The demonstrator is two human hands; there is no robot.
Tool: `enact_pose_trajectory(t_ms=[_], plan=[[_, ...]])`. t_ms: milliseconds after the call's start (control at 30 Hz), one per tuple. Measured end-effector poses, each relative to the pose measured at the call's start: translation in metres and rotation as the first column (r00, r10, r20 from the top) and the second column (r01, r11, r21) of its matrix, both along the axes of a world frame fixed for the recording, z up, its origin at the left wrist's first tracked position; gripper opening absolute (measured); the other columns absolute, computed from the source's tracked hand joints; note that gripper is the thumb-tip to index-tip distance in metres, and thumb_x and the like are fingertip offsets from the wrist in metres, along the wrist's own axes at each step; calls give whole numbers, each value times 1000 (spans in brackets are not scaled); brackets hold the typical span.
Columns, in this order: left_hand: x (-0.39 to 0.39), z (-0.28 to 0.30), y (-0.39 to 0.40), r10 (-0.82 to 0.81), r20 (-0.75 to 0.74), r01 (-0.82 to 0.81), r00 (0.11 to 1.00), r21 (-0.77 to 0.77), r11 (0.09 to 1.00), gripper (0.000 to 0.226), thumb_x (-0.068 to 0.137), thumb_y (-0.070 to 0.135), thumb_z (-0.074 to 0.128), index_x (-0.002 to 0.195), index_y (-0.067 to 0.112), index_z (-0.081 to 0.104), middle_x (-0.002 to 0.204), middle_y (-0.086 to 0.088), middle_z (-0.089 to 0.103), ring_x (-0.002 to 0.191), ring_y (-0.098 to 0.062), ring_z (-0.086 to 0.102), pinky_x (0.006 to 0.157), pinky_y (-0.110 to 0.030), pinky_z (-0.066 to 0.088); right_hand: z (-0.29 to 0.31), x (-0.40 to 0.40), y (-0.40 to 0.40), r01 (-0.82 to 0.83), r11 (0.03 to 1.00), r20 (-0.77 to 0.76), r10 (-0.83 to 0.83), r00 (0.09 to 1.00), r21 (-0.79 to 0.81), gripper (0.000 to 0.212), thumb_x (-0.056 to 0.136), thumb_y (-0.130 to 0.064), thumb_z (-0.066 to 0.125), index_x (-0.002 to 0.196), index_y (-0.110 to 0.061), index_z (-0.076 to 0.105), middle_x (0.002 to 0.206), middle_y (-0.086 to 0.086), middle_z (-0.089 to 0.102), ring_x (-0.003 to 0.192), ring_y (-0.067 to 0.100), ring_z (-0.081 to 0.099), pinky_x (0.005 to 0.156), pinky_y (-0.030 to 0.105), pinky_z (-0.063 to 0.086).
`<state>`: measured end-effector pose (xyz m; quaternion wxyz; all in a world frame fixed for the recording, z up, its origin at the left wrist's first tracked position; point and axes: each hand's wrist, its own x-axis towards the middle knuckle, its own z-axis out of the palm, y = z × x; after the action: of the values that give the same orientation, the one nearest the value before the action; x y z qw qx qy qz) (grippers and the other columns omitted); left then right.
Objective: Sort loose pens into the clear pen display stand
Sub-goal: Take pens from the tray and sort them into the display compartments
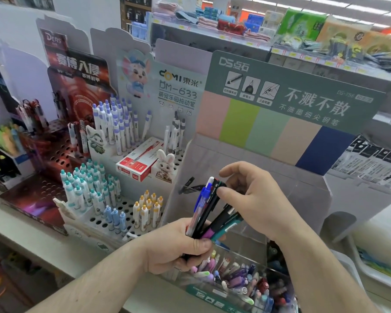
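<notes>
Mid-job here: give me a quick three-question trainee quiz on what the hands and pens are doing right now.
1. True or false: the left hand holds one pen only.
2. What does the right hand pinch? A) the top of a black pen in the bundle of pens B) the red pen box C) nothing
3. Where is the clear bin of mixed pens relative to both hands?

Key: 1 false, it grips a bundle. 2 A. 3 Below them, nearest the camera.
</notes>
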<state>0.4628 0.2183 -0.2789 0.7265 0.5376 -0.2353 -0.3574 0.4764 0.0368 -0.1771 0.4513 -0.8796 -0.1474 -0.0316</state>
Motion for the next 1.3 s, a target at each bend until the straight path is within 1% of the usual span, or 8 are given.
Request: enact_pose_trajectory(t_ms=[200,333,433,533,700,967,1100,1300], plan=[[3,1,4,-12,11,12,1000,30,999,15,93,22,58,90,34,68,59,6,50,47,-7,35,44,-22,17,5,0,1,-12,999,6,12,1000,-35,15,84,-18,78,78,-22,65,70,5,67,61,26,58,61,39,52],[7,-2,7,23,-64,-19,998,73,997,30,93,19,53,111,-5,47,60,8,55,47,-5,37,44,-16,24,17,2,-9,25,1000,-31,-25,999,8,13,88,-11,74,82,-16,64,68,4,66,57,15,64,63,38,55],[8,1,10,14,-33,-12,999,54,998,8,95,18,51,99,11,53,60,9,55,46,-5,36,43,-16,26,21,2,-11,51,996,-97,-44,994,74,16,92,-3,66,91,-18,65,73,-2,66,58,12,66,64,34,56],[10,1,9,18,-13,-17,1000,56,998,23,95,19,52,82,31,67,61,8,55,47,-6,36,43,-17,24,19,0,-6,49,998,-109,-52,993,-28,18,93,-10,65,95,-28,68,74,-6,69,61,11,66,65,29,54],[10,-1,13,43,-51,-38,998,102,994,16,93,22,60,104,12,55,70,2,56,51,-10,34,44,-18,25,21,-5,-5,74,987,-55,-82,995,-141,15,90,-15,72,81,-27,74,71,-5,74,65,13,69,69,31,59],[11,-3,19,38,-58,-31,998,122,992,40,94,27,60,120,-2,50,65,-3,41,51,-12,25,45,-17,25,37,-7,-24,195,971,-41,-191,981,136,23,86,1,72,77,-19,76,64,5,73,53,14,68,54,19,55],[10,-14,24,145,-69,-139,987,85,987,18,92,30,64,92,12,59,61,0,37,51,-13,25,46,-24,19,43,-3,-47,274,899,15,-297,955,342,20,86,6,68,81,-13,74,59,4,70,49,14,64,52,19,55],[18,-9,23,346,-156,-375,925,-249,893,45,70,45,86,71,12,56,58,-3,38,42,-10,30,37,-19,29,24,0,-56,413,681,-247,-332,910,605,12,70,-10,68,64,-12,78,57,3,68,44,10,62,44,15,51]])
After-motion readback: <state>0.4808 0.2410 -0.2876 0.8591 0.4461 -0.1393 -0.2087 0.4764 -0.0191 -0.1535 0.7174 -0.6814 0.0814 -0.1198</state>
